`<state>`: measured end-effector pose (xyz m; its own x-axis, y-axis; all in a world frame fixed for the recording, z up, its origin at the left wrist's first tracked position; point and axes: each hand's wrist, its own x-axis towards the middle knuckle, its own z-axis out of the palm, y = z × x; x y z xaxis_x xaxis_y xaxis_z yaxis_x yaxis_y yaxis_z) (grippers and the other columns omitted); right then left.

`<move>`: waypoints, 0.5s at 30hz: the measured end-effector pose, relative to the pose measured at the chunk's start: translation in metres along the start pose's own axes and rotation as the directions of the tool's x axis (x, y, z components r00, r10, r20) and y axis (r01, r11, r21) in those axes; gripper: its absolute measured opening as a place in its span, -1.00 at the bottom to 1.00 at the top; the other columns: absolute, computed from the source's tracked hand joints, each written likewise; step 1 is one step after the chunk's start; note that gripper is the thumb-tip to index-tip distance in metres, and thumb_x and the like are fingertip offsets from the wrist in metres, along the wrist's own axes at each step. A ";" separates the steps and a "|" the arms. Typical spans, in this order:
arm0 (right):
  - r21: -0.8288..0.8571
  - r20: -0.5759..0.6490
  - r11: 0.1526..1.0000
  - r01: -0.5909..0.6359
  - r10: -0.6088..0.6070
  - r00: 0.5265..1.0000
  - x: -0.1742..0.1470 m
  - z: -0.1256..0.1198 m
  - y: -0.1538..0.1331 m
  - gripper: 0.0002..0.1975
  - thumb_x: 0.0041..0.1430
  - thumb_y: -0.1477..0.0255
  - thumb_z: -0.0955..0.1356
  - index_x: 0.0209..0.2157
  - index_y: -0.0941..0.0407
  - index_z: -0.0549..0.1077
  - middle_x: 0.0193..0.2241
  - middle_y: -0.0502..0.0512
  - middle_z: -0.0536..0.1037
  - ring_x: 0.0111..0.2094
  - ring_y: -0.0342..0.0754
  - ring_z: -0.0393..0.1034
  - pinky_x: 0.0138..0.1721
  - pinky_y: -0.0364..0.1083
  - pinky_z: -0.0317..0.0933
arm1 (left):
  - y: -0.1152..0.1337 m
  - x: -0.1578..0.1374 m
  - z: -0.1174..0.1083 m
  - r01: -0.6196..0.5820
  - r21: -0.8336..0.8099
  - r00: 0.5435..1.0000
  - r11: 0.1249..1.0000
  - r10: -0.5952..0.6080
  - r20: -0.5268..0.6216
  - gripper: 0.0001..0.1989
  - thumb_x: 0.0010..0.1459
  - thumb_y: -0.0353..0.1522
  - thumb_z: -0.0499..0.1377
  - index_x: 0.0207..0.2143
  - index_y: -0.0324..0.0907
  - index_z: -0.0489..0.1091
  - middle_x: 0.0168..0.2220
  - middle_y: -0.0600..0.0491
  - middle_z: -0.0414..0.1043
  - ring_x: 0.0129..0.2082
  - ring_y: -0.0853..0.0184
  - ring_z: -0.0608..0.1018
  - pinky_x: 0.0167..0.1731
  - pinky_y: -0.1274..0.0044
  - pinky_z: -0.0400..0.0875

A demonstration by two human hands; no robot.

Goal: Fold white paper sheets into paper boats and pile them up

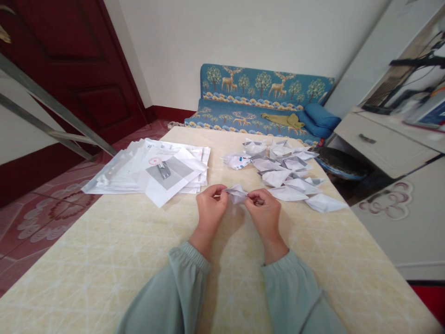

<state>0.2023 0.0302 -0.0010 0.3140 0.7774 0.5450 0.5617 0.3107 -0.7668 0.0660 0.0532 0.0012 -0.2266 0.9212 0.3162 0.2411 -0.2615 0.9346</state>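
Note:
A small folded paper boat (238,194) is stretched between my two hands, just above the middle of the table. My left hand (212,204) pinches its left tip, and my right hand (264,205) pinches the right tip. The boat's centre stands up in a point. To the right and beyond my right hand lie several finished-looking paper boats (290,181) in loose rows, one with blue print. Left of my left hand is a stack of printed paper sheets (121,171), with a loose sheet (174,174) bearing a grey picture lying askew on top.
The table (139,260) has a pale yellow patterned cover. Behind it stands a blue sofa (243,104) with deer patterns. A white cabinet (382,139) and a dark round stool (340,162) are at the right. A metal ladder (52,106) leans at the left, near a dark red door (76,55).

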 end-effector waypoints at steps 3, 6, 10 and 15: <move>0.021 -0.027 0.998 -0.061 0.061 0.998 0.001 -0.002 0.003 -0.95 -0.10 0.54 0.34 -0.51 0.14 0.45 -0.52 0.00 0.46 -0.51 -0.13 0.36 -0.48 -0.17 0.28 | -0.004 0.005 -0.002 0.032 -0.003 0.999 0.999 -0.032 -0.035 -0.84 -0.03 -0.40 0.15 -0.40 -0.24 0.52 -0.44 0.00 0.55 -0.44 0.34 0.56 -0.41 0.59 0.46; 0.057 -0.006 0.992 -0.114 0.115 0.993 0.001 -0.002 0.004 -0.96 -0.12 0.51 0.36 -0.51 0.14 0.46 -0.53 0.01 0.48 -0.51 -0.11 0.38 -0.49 -0.16 0.28 | -0.005 0.006 -0.002 0.009 0.016 1.000 1.000 -0.009 0.006 -0.83 -0.04 -0.41 0.16 -0.37 -0.23 0.52 -0.38 -0.01 0.54 -0.45 0.37 0.55 -0.44 0.60 0.44; 0.167 0.066 0.972 -0.167 0.158 0.985 0.001 -0.001 0.003 -0.96 -0.13 0.51 0.38 -0.51 0.14 0.44 -0.55 0.00 0.48 -0.53 -0.12 0.38 -0.52 -0.17 0.25 | -0.004 0.006 -0.001 0.039 -0.027 0.998 0.999 -0.037 0.056 -0.78 -0.05 -0.39 0.18 -0.29 -0.21 0.49 -0.30 -0.02 0.52 -0.43 0.37 0.54 -0.46 0.61 0.43; 0.338 0.182 0.929 -0.152 0.094 0.979 0.001 -0.001 -0.003 -0.94 -0.12 0.51 0.39 -0.53 0.13 0.41 -0.53 -0.03 0.45 -0.54 -0.14 0.39 -0.51 -0.18 0.26 | -0.008 0.008 0.001 0.221 -0.301 0.972 0.928 -0.182 0.151 -0.67 -0.03 -0.35 0.14 -0.17 -0.25 0.43 -0.37 0.01 0.50 -0.43 0.37 0.53 -0.44 0.58 0.43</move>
<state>0.2016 0.0294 0.0025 0.2204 0.8896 0.4000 0.2156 0.3555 -0.9095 0.0629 0.0633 -0.0041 -0.1212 0.9862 0.1124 -0.1099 -0.1259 0.9859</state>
